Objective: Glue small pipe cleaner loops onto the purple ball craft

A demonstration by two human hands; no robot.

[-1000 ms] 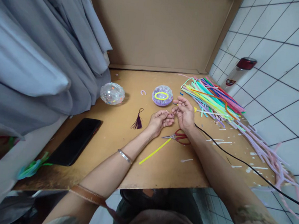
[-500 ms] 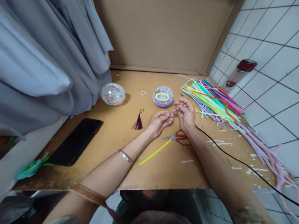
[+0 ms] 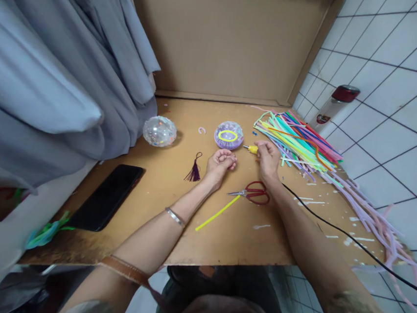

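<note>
My left hand [image 3: 221,166] is closed in a pinch just in front of the purple ball [image 3: 227,142]; whatever is between its fingertips is too small to make out. That ball carries a yellow oval ring with dark lashes below it. To the right, my right hand [image 3: 268,156] is wrapped round a yellow hot glue gun [image 3: 252,150], its metal tip pointing left towards the ball. A black cord trails from it. Red-handled scissors [image 3: 258,193] lie below my hands, touching a yellow pipe cleaner [image 3: 217,213]. A dark purple tassel [image 3: 194,169] rests left of my left hand.
A clear ball [image 3: 159,131] with coloured specks sits at the left, above a black phone [image 3: 106,197]. Many coloured pipe cleaners [image 3: 299,135] are piled at the right, beside a red-capped bottle [image 3: 333,109] near the tiled wall. A pink curved piece [image 3: 202,131] lies behind.
My right hand has closed round the glue gun, having been more open, and shifted slightly right. My left hand has moved a little left and up, away from the right hand.
</note>
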